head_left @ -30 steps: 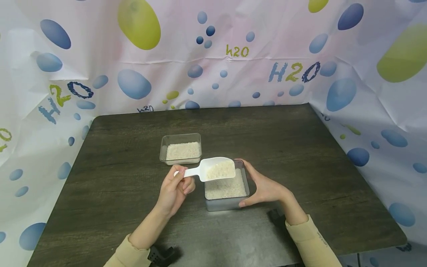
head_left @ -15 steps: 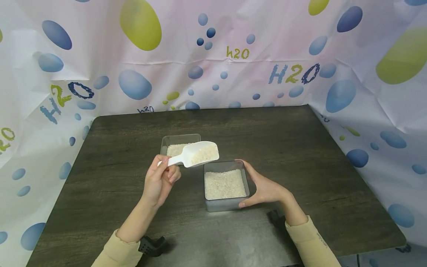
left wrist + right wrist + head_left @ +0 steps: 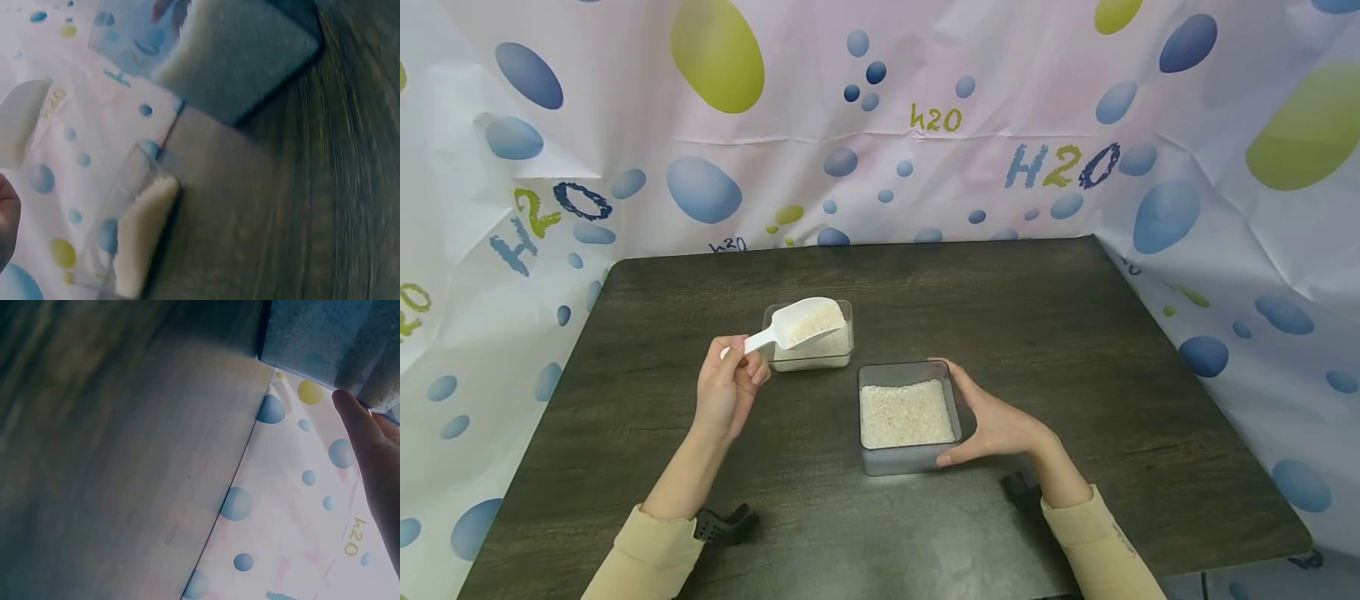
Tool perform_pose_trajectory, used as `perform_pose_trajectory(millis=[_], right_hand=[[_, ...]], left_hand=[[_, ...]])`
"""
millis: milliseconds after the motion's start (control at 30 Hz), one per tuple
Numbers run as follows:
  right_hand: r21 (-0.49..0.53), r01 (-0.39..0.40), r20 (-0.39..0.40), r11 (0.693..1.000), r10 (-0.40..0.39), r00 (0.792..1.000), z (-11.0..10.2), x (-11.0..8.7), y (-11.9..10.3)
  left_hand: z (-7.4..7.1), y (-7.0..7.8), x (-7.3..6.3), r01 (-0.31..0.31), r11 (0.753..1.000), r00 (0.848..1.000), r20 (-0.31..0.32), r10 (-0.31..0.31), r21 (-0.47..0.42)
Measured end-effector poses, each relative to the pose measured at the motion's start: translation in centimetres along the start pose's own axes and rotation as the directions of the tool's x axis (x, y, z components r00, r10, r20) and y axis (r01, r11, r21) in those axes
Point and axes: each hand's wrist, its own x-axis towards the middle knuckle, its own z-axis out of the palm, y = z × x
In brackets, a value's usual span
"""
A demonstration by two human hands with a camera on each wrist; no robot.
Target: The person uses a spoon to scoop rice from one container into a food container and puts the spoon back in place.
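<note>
My left hand (image 3: 728,385) grips the handle of a white scoop (image 3: 784,322) that carries a heap of rice (image 3: 818,321). The scoop's bowl overlaps the smaller clear container (image 3: 847,346), which has a layer of rice in it, in the head view. In the left wrist view the scoop (image 3: 22,122) appears at the left edge. My right hand (image 3: 1000,421) holds the right side of a larger grey see-through container (image 3: 898,460), thumb at the near corner and fingers along the far side. Rice (image 3: 906,414) fills much of it. The right wrist view shows the thumb against its wall (image 3: 312,340).
Both containers stand on a dark wood-grain table (image 3: 1000,308), the smaller one farther back and to the left. A white sheet with blue and green spots (image 3: 880,167) hangs behind the table and along its sides.
My left hand has carried the loaded scoop left and away from me, from over the larger container to the smaller one. The right hand and both containers have stayed put.
</note>
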Motion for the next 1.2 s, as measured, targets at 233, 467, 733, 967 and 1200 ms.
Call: perform_pose_trajectory(millis=[233, 467, 733, 967, 1200], right_hand=[[-0.001, -0.008, 0.001, 1.000, 0.008, 1.000, 0.0, 0.0, 0.1], [-0.019, -0.011, -0.001, 1.000, 0.011, 1.000, 0.0, -0.1, 0.2], [-0.011, -0.008, 0.000, 1.000, 0.008, 1.000, 0.0, -0.1, 0.1], [-0.015, -0.010, -0.002, 1.000, 0.010, 1.000, 0.1, -0.1, 0.2], [-0.015, -0.003, -0.001, 1.000, 0.003, 1.000, 0.0, -0.2, 0.2]], left_hand=[[-1.4, -1.0, 1.1, 0.069, 0.994, 0.992, -0.112, -0.059, 0.087], [-2.8, -2.0, 2.1, 0.142, 0.962, 0.980, -0.172, -0.103, 0.233], [-3.2, -2.8, 2.4, 0.104, 0.940, 0.987, -0.149, -0.057, 0.325], [-2.6, -2.8, 3.1, 0.170, 0.824, 0.978, -0.198, -0.072, 0.541], [-1.8, -2.2, 3.8, 0.113, 0.671, 0.993, -0.100, -0.058, 0.733]])
